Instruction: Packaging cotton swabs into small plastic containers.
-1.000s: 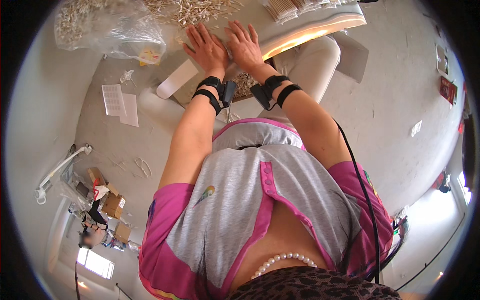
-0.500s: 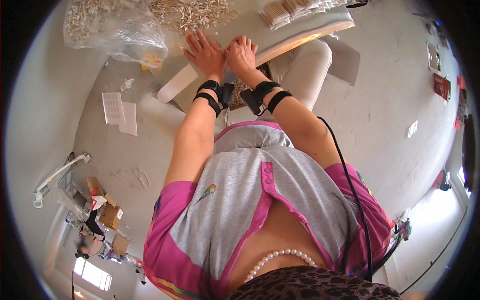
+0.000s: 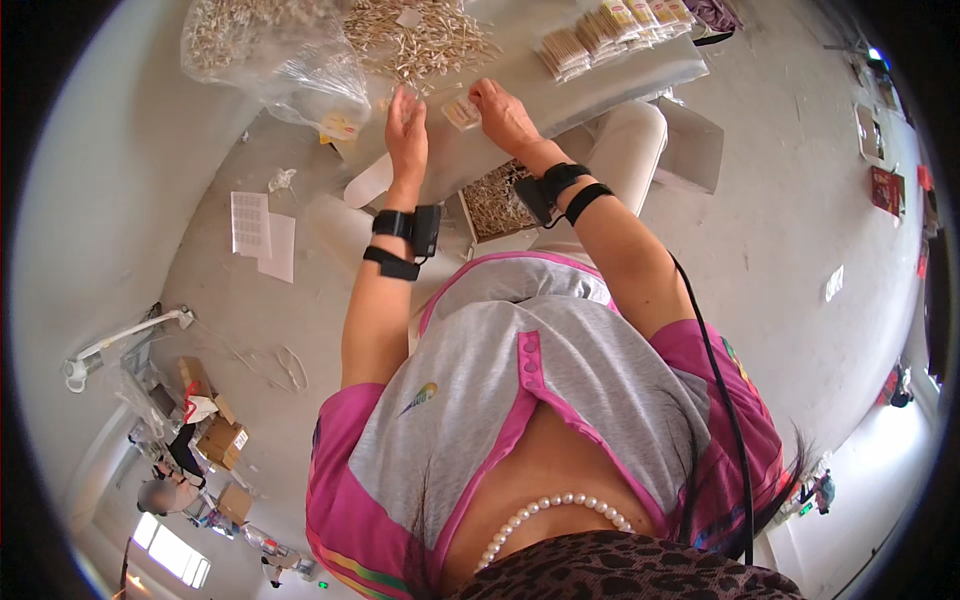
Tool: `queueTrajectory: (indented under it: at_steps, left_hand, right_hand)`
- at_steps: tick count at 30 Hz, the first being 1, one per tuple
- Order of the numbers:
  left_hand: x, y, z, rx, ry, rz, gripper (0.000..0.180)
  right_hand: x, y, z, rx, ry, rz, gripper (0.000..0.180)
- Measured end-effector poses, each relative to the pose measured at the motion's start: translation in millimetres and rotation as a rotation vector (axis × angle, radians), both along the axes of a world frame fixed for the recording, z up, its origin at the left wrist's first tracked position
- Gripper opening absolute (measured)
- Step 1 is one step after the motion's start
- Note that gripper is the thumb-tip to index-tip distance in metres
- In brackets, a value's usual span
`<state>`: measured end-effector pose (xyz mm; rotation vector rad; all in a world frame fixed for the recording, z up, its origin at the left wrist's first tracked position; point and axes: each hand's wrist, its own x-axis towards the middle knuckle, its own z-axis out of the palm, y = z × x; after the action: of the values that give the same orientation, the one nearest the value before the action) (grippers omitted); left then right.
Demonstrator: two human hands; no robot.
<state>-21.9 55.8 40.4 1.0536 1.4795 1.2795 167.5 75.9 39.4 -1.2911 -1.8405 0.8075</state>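
Note:
Over the near part of the table, my left hand [image 3: 406,135] is raised on edge. Its fingers are slightly bent and apart, and nothing shows in them. Right of it a small packet of cotton swabs [image 3: 461,112] lies on the clear table cover. My right hand [image 3: 506,117] is beside that packet, fingers bent and pressed together at its far right corner; what they hold, if anything, is hidden. Beyond my hands a heap of loose cotton swabs [image 3: 420,45] spreads over the table. A clear plastic bag [image 3: 290,70] of swabs sits at the left.
Stacked swab packets [image 3: 610,35] stand at the back right of the table [image 3: 640,75]. Below its edge, between my legs, is an open box of swabs [image 3: 497,203]. A white carton [image 3: 690,145] stands right of my leg. Paper sheets [image 3: 262,230] lie on the floor.
My hands, pressed down close together before, have moved apart. The left has lifted and turned on edge; the right has shifted right. The packet between them now shows. The view has shifted slightly.

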Motion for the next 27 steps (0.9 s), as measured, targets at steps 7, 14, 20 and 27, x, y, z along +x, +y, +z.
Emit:
queueTrajectory:
  at_steps: [7,14,20,27]
  left_hand:
    - [3.0,-33.7,71.9,-0.042,-0.033,-0.272,0.094]
    - [13.7,-41.2,121.7,0.285,-0.024,-0.344,0.089]
    - [17.2,-44.3,143.4,0.351,0.199,-0.303,0.063]
    - [20.1,-50.4,162.4,0.363,0.332,-0.293,0.052]
  right_hand:
    - [12.0,22.2,30.8,-0.372,0.410,0.127,0.016]
    - [14.4,10.7,64.4,-0.922,0.938,0.211,0.023]
    - [14.5,11.1,75.9,-1.034,0.897,0.363,0.023]
    - [3.8,6.0,69.0,-1.111,1.031,0.630,0.017]
